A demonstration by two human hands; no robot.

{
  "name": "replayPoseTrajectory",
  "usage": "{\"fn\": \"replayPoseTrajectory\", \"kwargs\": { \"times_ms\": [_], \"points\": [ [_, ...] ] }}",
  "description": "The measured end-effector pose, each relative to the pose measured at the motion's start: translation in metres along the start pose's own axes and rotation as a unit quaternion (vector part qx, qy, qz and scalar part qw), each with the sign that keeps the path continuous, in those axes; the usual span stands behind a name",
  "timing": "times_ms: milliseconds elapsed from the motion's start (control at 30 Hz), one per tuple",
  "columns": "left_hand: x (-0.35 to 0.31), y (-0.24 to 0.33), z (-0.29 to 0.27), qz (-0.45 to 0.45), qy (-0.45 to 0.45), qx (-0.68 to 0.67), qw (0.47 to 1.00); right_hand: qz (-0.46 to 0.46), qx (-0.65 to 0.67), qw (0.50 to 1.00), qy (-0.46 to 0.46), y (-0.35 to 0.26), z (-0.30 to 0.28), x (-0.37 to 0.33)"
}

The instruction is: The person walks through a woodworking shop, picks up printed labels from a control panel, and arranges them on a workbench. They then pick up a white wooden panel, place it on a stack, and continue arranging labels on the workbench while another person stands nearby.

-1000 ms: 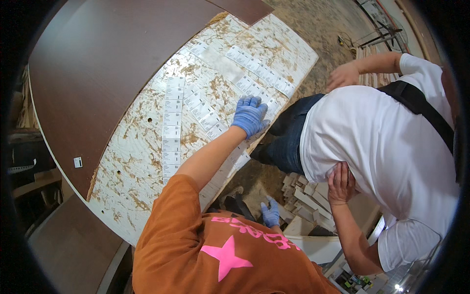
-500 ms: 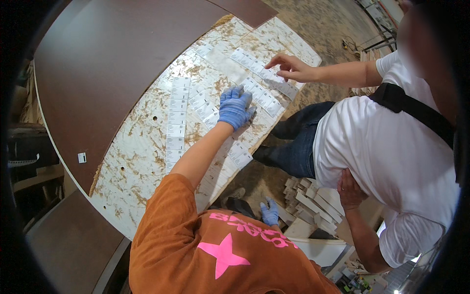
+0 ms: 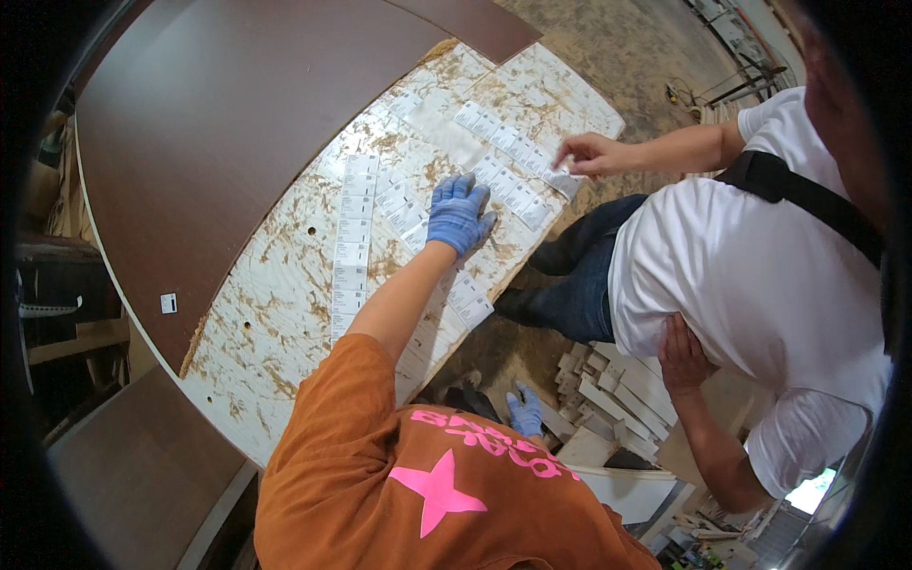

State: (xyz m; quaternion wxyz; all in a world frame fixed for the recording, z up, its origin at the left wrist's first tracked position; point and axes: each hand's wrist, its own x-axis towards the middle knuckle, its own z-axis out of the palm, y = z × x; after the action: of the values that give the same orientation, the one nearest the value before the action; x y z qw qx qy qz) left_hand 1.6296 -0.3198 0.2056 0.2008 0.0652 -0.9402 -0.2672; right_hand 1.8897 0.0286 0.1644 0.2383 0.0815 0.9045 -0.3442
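My left hand (image 3: 459, 215), in a blue knit glove, lies palm down with fingers stretched on white label strips spread over a pale, brown-smeared tabletop (image 3: 275, 275). Under and beside it runs a short label strip (image 3: 399, 211). A longer label strip (image 3: 354, 228) lies to its left, and another label strip (image 3: 513, 188) to its right. My right hand (image 3: 524, 410), gloved in blue too, hangs low beyond the table edge, fingers apart, holding nothing I can see. A co-worker's bare hand (image 3: 591, 155) touches the end of the far label strip (image 3: 503, 138), where a corner lifts.
A large dark brown panel (image 3: 228, 114) covers the table's left part, with a small white label (image 3: 169, 303) on it. The co-worker in a white shirt (image 3: 722, 266) stands close at the right. Stacked pale boards (image 3: 617, 399) lie on the floor below the table edge.
The co-worker's hand has moved right along the far label strip to its end. My left hand stays on the strips, and my right hand still hangs low. The view has shifted slightly.
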Motion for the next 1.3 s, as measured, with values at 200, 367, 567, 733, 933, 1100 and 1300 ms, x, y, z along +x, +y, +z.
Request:
{"fn": "replayPoseTrajectory", "kwargs": {
  "times_ms": [200, 367, 567, 733, 933, 1100, 1300],
  "points": [
    [0.0, -0.002, -0.001, -0.005, -0.001, 0.006, 1.0, -0.002, 0.02, 1.0, -0.005, 0.013, 0.0, 0.0],
    [-0.001, -0.001, -0.001, -0.001, 0.006, 0.005, 1.0, 0.018, 0.017, 1.0, -0.004, 0.011, 0.002, -0.008],
    [-0.001, 0.003, -0.003, -0.011, 0.006, -0.004, 1.0, 0.02, 0.036, 0.999, -0.002, 0.029, 0.008, -0.015],
    [0.005, -0.003, -0.006, -0.026, -0.023, -0.019, 0.999, 0.035, 0.048, 0.998, 0.005, 0.027, 0.008, -0.024],
    [0.003, -0.036, -0.06, -0.059, 0.058, -0.065, 0.994, 0.024, 0.043, 0.998, 0.027, 0.051, 0.012, -0.034],
    [-0.052, -0.126, -0.122, -0.09, 0.151, 0.072, 0.982, 0.037, 0.008, 0.999, 0.007, 0.049, 0.004, -0.042],
    [-0.115, -0.158, -0.144, -0.19, 0.145, 0.16, 0.958, 0.041, 0.059, 0.997, 0.018, 0.085, 0.016, -0.05]
  ]
}}
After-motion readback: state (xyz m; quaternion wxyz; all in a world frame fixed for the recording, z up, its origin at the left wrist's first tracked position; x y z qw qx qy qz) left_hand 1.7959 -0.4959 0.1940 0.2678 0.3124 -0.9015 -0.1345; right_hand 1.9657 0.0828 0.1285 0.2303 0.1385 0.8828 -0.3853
